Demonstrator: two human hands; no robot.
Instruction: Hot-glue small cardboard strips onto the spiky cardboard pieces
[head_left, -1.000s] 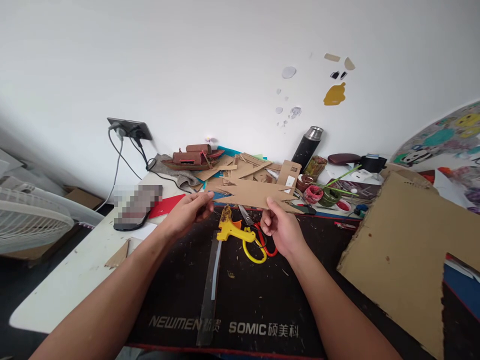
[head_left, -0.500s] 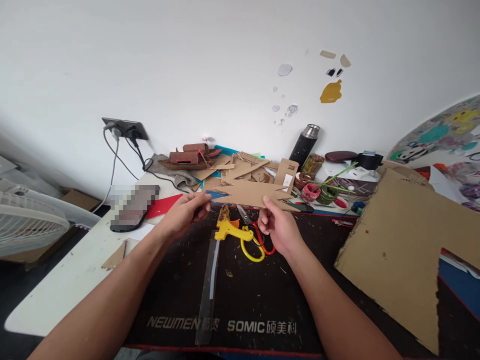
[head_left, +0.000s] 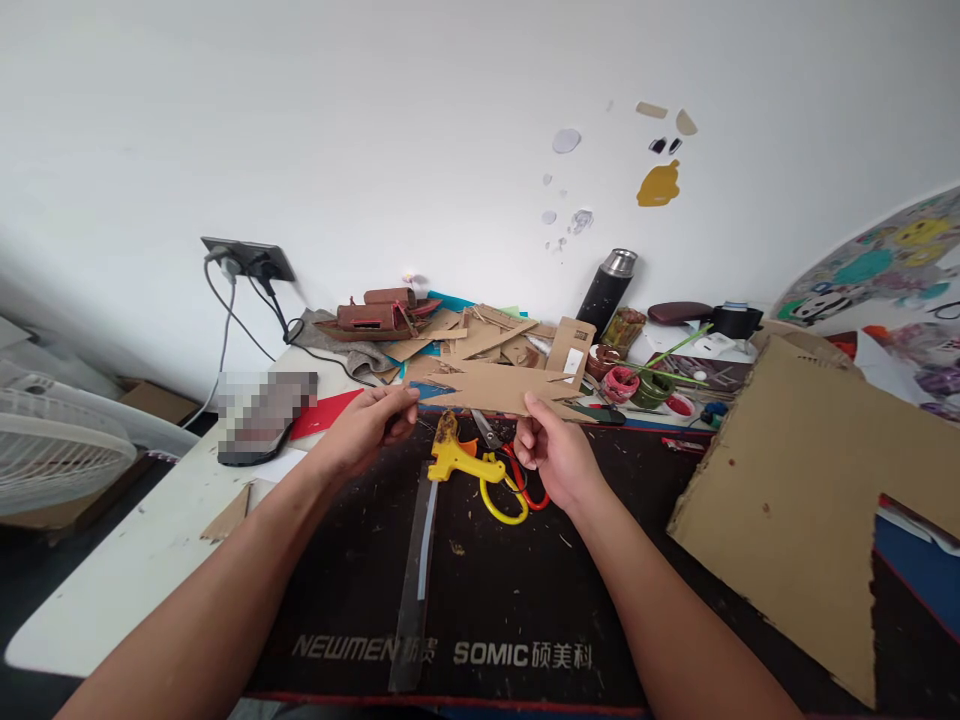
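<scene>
A narrow cut cardboard piece [head_left: 491, 388] with notched, pointed ends is held up above the mat's far edge. My left hand [head_left: 379, 425] pinches its left end with closed fingers. Its lower right edge is gripped by my right hand [head_left: 559, 450], thumb on the near face and fingers behind and below. Beneath the cardboard lie a yellow glue gun [head_left: 466, 462] and scissors [head_left: 504, 508] with yellow and red handles. A clear ruler [head_left: 411, 620] reaches from the glue gun toward the near edge of the black desk mat [head_left: 517, 600].
Cardboard scraps [head_left: 487, 335] and a brown model boat [head_left: 371, 318] lie at the back by the wall. Paint jars [head_left: 621, 383] and a black thermos [head_left: 606, 295] stand behind my right hand. A large cardboard sheet [head_left: 780, 500] covers the right; a fan [head_left: 60, 430] is at left.
Both hands keep the same grip on the cardboard piece. The whole view has shifted very slightly; nothing on the desk has visibly moved.
</scene>
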